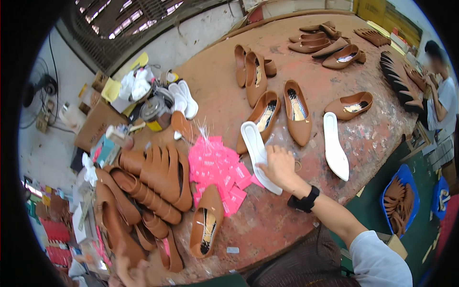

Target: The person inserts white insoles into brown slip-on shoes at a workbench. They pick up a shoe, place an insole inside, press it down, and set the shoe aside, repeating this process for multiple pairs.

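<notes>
- Premises: a shoe-making workshop, hand assembly.
- Large worn worktable (287,210), surface stained and patchy, set with tan flat shoes (297,112) in pairs and rows.
- Loose white insoles (334,146) lie among them.
- Stacked brown shoe uppers (158,174) at the table's left; a pile of pink tags (217,170) beside them.
- Glue tin (154,112), rags and cardboard boxes (98,122) at the far edge.
- Blue bin (399,196) of brown parts on the floor.
- Second worker (442,93) at the far right.

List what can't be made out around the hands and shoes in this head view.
- Left hand: cut off by the lower edge; grip unclear.
- Right hand: its palm and fingertips face away, on the white insole.
- Pink tags: print too small.
- Co-worker: blurred at the rim.
</notes>
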A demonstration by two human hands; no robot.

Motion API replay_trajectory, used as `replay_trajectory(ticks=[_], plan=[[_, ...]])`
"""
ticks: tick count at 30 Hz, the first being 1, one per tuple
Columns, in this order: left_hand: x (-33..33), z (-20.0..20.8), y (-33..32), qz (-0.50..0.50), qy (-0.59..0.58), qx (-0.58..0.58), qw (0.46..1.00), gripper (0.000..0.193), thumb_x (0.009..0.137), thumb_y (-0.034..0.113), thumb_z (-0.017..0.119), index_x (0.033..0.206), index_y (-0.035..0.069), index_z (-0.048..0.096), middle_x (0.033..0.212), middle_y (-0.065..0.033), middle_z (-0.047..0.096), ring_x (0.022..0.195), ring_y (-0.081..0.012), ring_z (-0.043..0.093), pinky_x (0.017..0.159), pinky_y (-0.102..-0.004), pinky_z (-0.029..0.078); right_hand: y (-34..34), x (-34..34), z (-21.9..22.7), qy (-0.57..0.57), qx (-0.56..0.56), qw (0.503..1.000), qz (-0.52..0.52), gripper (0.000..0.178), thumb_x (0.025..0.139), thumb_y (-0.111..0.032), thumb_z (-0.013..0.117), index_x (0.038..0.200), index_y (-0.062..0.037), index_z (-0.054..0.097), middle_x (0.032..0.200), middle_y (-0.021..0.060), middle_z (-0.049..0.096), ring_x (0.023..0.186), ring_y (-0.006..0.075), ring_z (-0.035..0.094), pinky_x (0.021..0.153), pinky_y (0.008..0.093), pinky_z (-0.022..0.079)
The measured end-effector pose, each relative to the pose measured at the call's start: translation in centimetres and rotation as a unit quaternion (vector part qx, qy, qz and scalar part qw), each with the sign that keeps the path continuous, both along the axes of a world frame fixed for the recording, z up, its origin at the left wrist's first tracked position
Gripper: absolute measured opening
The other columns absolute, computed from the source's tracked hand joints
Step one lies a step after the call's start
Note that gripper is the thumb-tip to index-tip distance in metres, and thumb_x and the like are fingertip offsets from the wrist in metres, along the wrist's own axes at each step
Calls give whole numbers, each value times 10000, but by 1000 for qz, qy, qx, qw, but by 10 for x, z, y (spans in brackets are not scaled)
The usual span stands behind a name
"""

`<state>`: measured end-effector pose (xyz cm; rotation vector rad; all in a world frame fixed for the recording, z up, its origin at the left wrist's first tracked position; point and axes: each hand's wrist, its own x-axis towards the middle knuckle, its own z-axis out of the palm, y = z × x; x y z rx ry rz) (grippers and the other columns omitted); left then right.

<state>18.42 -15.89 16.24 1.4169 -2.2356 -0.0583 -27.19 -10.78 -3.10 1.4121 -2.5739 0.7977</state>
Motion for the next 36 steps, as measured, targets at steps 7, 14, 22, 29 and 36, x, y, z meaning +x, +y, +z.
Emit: replay_trajectory(ticks=[7, 14, 22, 29, 36], plan=[[-192, -37, -91, -229, -152, -15, 961, 693, 710, -157, 502, 1380, 21, 493, 1493, -230, 421, 1409, -379, 379, 1146, -427, 336, 46, -33, 25, -510, -192, 835, 78, 296, 848, -111, 721, 1105, -7, 617, 973, 125, 707, 834, 203, 697, 713, 346, 553], [-401, -165, -115, -448, -241, -87, 856, 486, 732, -72, 615, 1210, -3, 559, 1306, -214, 555, 1340, -338, 460, 1170, -440, 327, 170, -43, 73, -743, -351, 570, 3, 598, 764, 136, 463, 1361, 103, 452, 1241, 215, 624, 1126, 284, 646, 1022, 369, 515], [-332, -59, 30, -516, -173, 159, 824, 505, 711, 305, 841, 1026, 33, 555, 855, -170, 614, 813, -359, 628, 666, -448, 490, 220, -52, 37, -730, -408, 548, 23, 629, 975, -221, 546, 1496, 31, 302, 1131, 150, 604, 994, 246, 639, 928, 388, 544], [-248, -120, 157, -52, 93, 359, 927, 421, 795, 190, 838, 910, 7, 477, 662, -43, 489, 589, -104, 479, 522, -267, 403, 190, -15, 57, -414, -160, 887, 126, 564, 1035, -382, 455, 1437, 13, 443, 1159, 119, 592, 1037, 244, 563, 940, 370, 450], [-195, -148, 150, -158, -24, 130, 979, 879, 729, 270, 857, 1433, -36, 429, 1349, -200, 544, 1283, -397, 461, 1088, -499, 340, 160, 44, 67, -55, -22, 928, 367, 447, 782, -169, 664, 1210, -42, 661, 1149, 121, 607, 1052, 284, 546, 979, 410, 405]])
